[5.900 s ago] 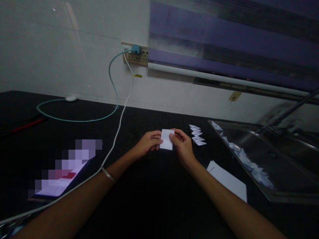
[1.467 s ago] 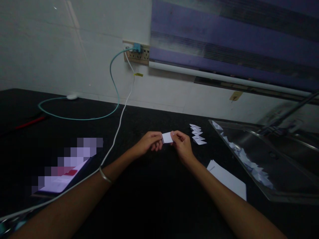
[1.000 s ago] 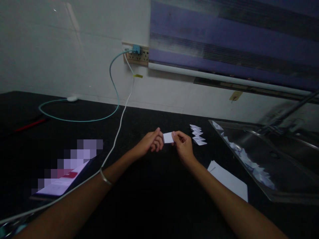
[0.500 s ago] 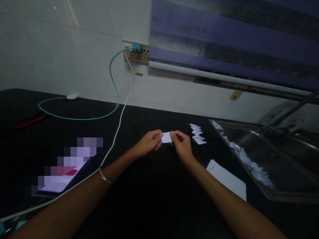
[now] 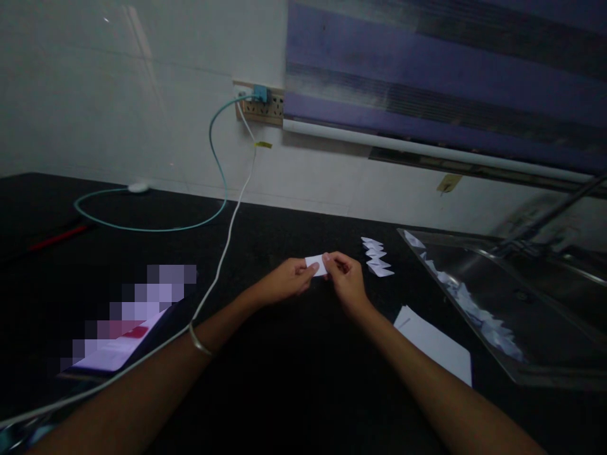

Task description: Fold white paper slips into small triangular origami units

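At frame centre, over the black tabletop (image 5: 284,392), the left hand (image 5: 287,282) and right hand (image 5: 349,279) stayed pinched on the white paper slip (image 5: 315,265), now folded from a broad rectangle into a narrower strip, so the folding had seemingly advanced.

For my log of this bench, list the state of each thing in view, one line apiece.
paper slip, pinched between both hands
left hand, grip shut on the slip's left end
right hand, grip shut on its right end
folded pieces, lying in a row on the counter
paper sheets, flat beside the sink
sink, holding paper scraps
white cable, plugged into the wall socket
screen, lit
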The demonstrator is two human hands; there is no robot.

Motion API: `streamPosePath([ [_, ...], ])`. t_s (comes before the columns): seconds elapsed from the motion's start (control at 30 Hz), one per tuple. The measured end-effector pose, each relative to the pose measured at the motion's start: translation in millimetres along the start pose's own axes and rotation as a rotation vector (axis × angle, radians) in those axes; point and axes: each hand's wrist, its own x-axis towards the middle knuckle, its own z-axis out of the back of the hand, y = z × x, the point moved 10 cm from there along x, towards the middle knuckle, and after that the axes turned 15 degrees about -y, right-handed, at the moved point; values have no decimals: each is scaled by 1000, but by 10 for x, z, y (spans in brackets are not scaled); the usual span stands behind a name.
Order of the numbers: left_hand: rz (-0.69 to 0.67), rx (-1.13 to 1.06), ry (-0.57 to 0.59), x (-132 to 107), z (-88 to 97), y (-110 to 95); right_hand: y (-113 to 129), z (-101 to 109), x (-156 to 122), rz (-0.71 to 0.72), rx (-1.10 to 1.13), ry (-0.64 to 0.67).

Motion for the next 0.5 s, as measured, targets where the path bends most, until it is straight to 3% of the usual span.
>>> streamPosePath([
  [0.27, -67, 72, 35, -23, -14, 0, -141, -83, -36, -144, 81, 86],
  [0.5, -28, 0, 28, 6, -6, 48, 27, -111, -56, -30, 34, 113],
])
